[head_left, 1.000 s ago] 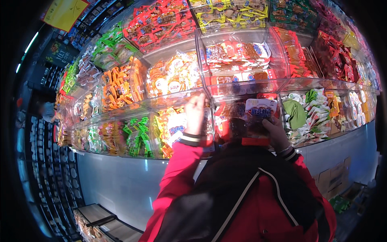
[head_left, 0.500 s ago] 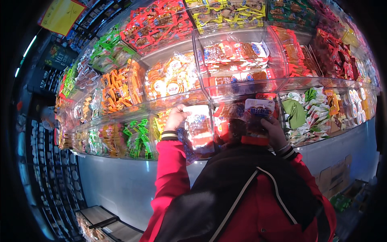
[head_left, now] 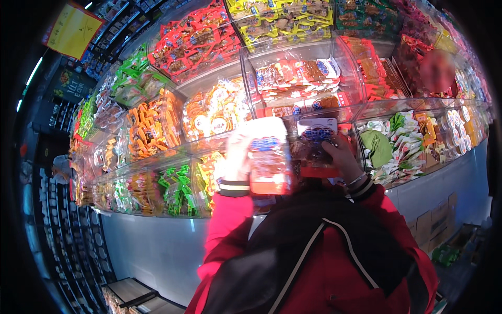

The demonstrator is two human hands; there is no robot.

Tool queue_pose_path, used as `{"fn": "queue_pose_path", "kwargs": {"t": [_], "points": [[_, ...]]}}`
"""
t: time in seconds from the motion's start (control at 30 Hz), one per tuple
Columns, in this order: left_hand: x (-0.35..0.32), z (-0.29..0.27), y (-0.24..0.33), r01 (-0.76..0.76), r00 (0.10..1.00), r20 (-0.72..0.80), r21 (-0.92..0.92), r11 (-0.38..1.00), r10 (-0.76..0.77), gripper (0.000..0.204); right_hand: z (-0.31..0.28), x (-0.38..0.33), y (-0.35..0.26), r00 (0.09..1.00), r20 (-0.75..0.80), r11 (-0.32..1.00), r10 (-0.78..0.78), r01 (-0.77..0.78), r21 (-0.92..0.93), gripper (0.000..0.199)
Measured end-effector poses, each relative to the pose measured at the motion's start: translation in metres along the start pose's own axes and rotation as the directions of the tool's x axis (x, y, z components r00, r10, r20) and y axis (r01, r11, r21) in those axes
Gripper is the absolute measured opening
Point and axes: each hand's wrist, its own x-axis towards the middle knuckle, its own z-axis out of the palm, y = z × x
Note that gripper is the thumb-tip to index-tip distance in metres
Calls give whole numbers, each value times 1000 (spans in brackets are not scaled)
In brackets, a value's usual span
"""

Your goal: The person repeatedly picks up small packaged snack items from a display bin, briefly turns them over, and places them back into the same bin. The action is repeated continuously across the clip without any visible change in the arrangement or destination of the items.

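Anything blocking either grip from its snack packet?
Nothing visible. The left grip is on the left white-topped snack packet, at its left edge; the right grip holds the right white-topped snack packet, thumb over its front.

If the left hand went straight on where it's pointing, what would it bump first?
Probably the clear bin wall just beyond the left hand, with orange-and-white packets behind it. Glare blurs the hand and depth is unclear, so it might pass over the wall.

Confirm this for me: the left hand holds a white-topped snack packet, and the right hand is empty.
The right hand is not empty: the head view shows it holding a second white-topped snack packet. The left hand does hold the brightly lit packet.
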Motion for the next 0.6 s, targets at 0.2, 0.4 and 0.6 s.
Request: {"fn": "queue_pose_path", "kwargs": {"t": [0.2,0.4,0.6], "points": [[4,44,-53,-123,989,-57,187,975,135,13,16,16,7,999,33,996,-29,32,-86,30],[6,62,-56,-297,945,-6,394,870,326,29,47,-6,-10,995,64,996,78,-75,-50,28],[3,54,-60,-106,983,123,-233,967,138,27,10,7,10,969,247,980,-26,74,-186,34]]}}
